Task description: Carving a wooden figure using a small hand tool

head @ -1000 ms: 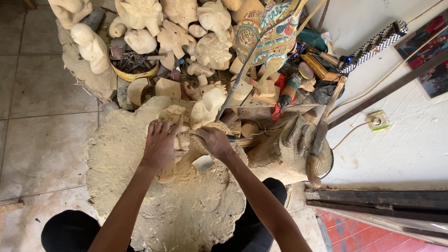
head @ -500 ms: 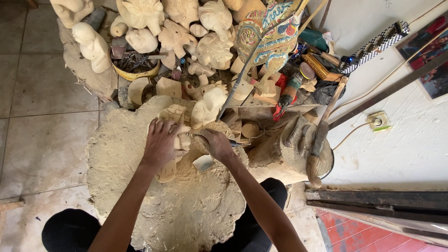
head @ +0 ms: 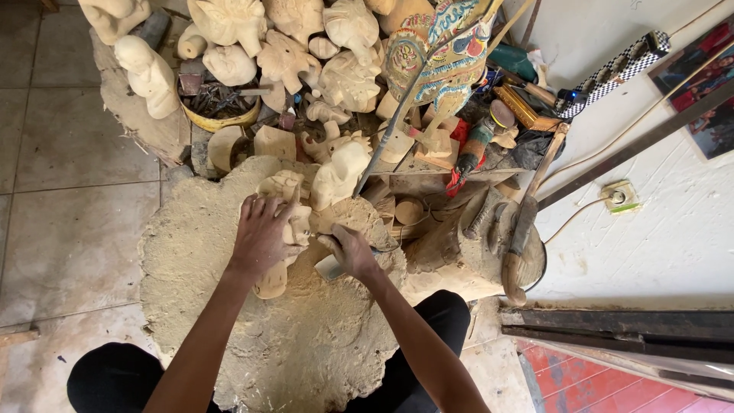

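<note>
Right hand (head: 353, 252) lower on stump (head: 306, 352)

A broad, rough-edged wooden slab (head: 229, 336) sits on the pale tiled floor (head: 69, 191) — its top scuffed and dusty. Resting on it: a pale wooden carving (head: 284, 237) near the middle. Beyond its far edge, unpainted carved figures (head: 283, 53) crowd the floor, with a yellow bowl (head: 222, 115) of tools among them.
</note>
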